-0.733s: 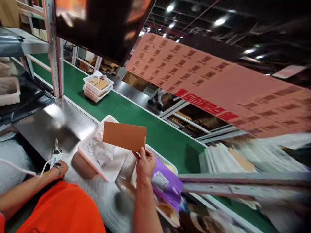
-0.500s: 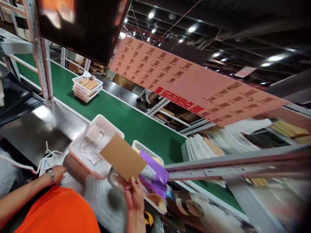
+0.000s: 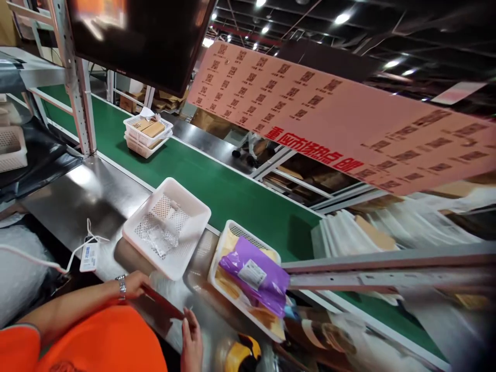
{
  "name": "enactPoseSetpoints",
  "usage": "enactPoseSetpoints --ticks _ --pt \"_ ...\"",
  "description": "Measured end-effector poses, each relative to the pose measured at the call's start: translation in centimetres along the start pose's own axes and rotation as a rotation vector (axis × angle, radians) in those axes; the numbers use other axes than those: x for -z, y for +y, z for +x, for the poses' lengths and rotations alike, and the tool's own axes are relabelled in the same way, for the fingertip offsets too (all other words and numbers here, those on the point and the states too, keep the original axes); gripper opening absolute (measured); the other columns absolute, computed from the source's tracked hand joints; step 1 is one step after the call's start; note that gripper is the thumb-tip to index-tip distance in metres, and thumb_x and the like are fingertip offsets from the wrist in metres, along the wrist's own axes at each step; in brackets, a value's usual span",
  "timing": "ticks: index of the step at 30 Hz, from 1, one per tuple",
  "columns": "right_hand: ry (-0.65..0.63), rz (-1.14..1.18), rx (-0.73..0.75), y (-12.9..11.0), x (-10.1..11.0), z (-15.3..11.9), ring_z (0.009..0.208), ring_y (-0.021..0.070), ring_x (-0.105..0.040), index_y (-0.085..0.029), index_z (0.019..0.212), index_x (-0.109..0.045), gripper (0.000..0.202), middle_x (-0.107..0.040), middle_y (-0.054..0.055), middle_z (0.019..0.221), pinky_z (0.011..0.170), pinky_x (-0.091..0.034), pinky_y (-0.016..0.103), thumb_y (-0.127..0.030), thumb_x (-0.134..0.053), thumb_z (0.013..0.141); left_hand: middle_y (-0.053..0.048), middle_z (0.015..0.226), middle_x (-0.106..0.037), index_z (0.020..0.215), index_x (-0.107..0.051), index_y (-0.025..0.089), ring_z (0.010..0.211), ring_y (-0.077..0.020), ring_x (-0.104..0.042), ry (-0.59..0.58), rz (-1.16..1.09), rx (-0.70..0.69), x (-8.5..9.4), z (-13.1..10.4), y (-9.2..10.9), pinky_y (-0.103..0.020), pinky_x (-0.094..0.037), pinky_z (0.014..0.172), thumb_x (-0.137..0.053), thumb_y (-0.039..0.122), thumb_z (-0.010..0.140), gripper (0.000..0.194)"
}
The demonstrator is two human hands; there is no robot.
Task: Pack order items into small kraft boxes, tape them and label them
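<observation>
A flat brown cardboard piece [image 3: 165, 302] is tilted nearly edge-on in front of my orange shirt. My left hand [image 3: 136, 285], with a metal watch on the wrist, is closed on its left end. At the other end, the fingertips of my right hand [image 3: 191, 336] meet the cardboard's edge, closed at its corner. Just beyond, a white plastic basket [image 3: 194, 206] holds clear bubble-wrapped items [image 3: 160, 235]. To the right, a second white basket [image 3: 229, 227] carries a purple plastic mailer bag [image 3: 267, 284] with a white label, lying over yellowish packages.
A green conveyor belt [image 3: 232, 191] runs behind the baskets, carrying stacked baskets [image 3: 134, 147] with brown boxes. A metal post [image 3: 79, 98] stands left; a metal rail [image 3: 372, 279] crosses at right. A corded white device [image 3: 89, 256] lies left. A yellow-black object [image 3: 242, 354] sits near my right hand.
The cardboard has come down from above the baskets toward my body and turned edge-on. My left hand has moved right and now grips it; my right hand has lowered. The view has shifted.
</observation>
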State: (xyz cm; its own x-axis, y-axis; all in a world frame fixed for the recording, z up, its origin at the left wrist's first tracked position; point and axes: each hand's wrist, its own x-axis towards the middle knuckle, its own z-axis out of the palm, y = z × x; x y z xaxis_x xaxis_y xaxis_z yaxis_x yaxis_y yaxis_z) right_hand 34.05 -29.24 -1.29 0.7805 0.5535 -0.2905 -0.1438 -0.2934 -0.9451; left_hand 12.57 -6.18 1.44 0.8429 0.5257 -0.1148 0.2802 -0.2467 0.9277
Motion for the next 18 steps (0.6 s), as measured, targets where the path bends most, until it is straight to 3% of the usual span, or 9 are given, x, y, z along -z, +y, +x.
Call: enactPoseSetpoints --ticks 2,5,8,10,13,16,18 --pt "0.07 0.01 -0.021 0.7 -1.8 0.0 0.139 0.0399 -0.071 -0.023 0.122 -0.083 0.084 -0.083 0.014 0.138 0.111 -0.061 0.049 -0.09 -0.081 0.072 -0.009 0.106 -0.088 0.102 -0.087 0.022 0.103 -0.0329 -0.081 0.061 0.004 0.078 0.0 -0.4 -0.6 -0.043 -0.064 0.098 -0.082 0.026 0.076 0.027" --pt "0.117 -0.017 -0.037 1.5 -4.3 0.0 0.134 0.0396 -0.072 -0.02 0.121 -0.08 0.085 -0.083 0.015 0.134 0.109 -0.061 0.049 -0.092 -0.074 0.076 -0.01 0.131 -0.085 0.129 -0.081 0.024 0.124 -0.0337 -0.077 0.244 -0.055 0.12 -0.1 -1.5 -0.6 -0.047 -0.058 0.115 -0.088 0.034 0.076 0.054" --pt "0.084 -0.037 0.021 1.5 -5.7 -0.1 0.142 0.0395 -0.068 -0.019 0.129 -0.077 0.088 -0.079 0.017 0.144 0.117 -0.057 0.049 -0.09 -0.073 0.078 -0.011 0.127 -0.086 0.12 -0.083 0.023 0.121 -0.031 -0.078 0.384 -0.087 0.209 -0.1 -2.1 -0.5 -0.043 -0.059 0.113 -0.083 0.033 0.083 0.038" --pt "0.046 -0.054 0.056 1.3 -5.8 -0.5 0.149 0.0398 -0.064 -0.019 0.138 -0.074 0.093 -0.074 0.018 0.153 0.123 -0.053 0.05 -0.091 -0.073 0.079 -0.011 0.118 -0.088 0.105 -0.086 0.022 0.115 -0.0311 -0.08 0.374 -0.052 0.279 0.0 -2.0 -0.4 -0.041 -0.06 0.107 -0.078 0.031 0.086 0.023" --pt "-0.089 -0.095 0.08 0.6 -5.5 -1.5 0.154 0.0396 -0.06 -0.022 0.145 -0.073 0.09 -0.07 0.017 0.16 0.128 -0.05 0.051 -0.087 -0.076 0.083 -0.011 0.11 -0.089 0.099 -0.086 0.021 0.109 -0.0306 -0.081 0.34 -0.042 0.316 0.3 -1.0 -0.3 -0.041 -0.06 0.103 -0.065 0.035 0.098 0.025" --pt "-0.343 -0.096 0.064 0.0 -5.3 -2.2 0.156 0.0376 -0.06 -0.026 0.148 -0.075 0.08 -0.07 0.013 0.163 0.13 -0.049 0.051 -0.076 -0.083 0.086 -0.014 0.115 -0.087 0.107 -0.083 0.019 0.112 -0.0303 -0.08 0.374 0.016 0.295 0.1 0.2 -0.5 -0.042 -0.06 0.104 -0.046 0.035 0.109 0.04" --pt "-0.414 -0.072 0.04 -0.2 -5.3 -2.1 0.156 0.0374 -0.061 -0.027 0.148 -0.076 0.079 -0.071 0.013 0.162 0.131 -0.049 0.052 -0.074 -0.085 0.084 -0.016 0.118 -0.084 0.112 -0.081 0.018 0.114 -0.0311 -0.078 0.359 0.076 0.253 -0.4 0.5 -0.9 -0.045 -0.06 0.106 -0.043 0.031 0.109 0.04"
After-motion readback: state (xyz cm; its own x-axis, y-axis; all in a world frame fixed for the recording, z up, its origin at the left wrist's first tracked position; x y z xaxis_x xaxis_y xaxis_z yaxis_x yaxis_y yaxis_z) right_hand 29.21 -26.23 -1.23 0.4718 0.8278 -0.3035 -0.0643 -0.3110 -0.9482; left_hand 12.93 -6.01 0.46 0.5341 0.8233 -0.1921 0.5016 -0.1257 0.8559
